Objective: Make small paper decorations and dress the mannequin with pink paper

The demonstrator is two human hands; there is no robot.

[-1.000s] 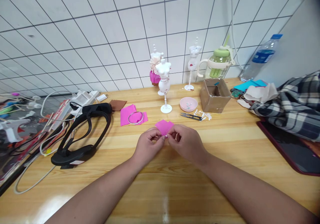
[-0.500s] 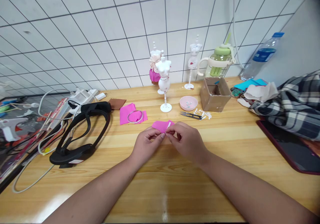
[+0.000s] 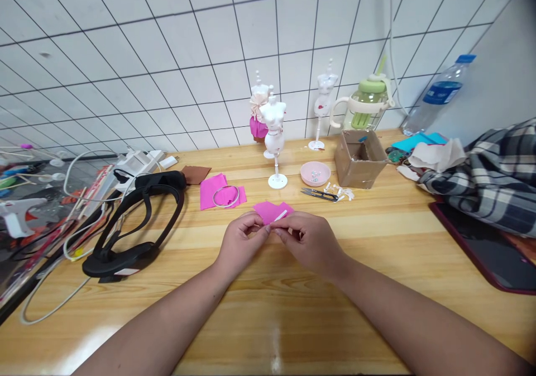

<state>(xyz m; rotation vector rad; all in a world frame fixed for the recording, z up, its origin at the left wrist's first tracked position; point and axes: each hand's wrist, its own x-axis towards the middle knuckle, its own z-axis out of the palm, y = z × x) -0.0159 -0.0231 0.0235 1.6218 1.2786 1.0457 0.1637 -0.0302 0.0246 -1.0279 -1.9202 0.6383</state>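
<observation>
Between my two hands is a small piece of pink fabric (image 3: 267,210) with a narrow white strip (image 3: 281,215) on its face. My left hand (image 3: 244,236) pinches its near edge between thumb and forefinger. Close beside it, my right hand (image 3: 307,239) grips the same edge, fingertips almost touching those of the left. The fingers hide the lower part of the fabric. Past the hands stands a white mini mannequin (image 3: 275,136). Thread snips (image 3: 320,194) lie beyond my right hand, with white scraps (image 3: 345,193) beside them.
A pink dish (image 3: 307,178) holds small beads near a cardboard box (image 3: 355,166). More pink fabric (image 3: 211,191) lies left under a metal ring (image 3: 214,199). A black headset (image 3: 121,261) is at left, a tablet (image 3: 489,253) at right. Two other mannequins (image 3: 324,99) stand by the wall.
The pink fabric has turned and spread, so more of it shows and the white strip lies more slanted. My right fingers have shifted slightly left along the edge.
</observation>
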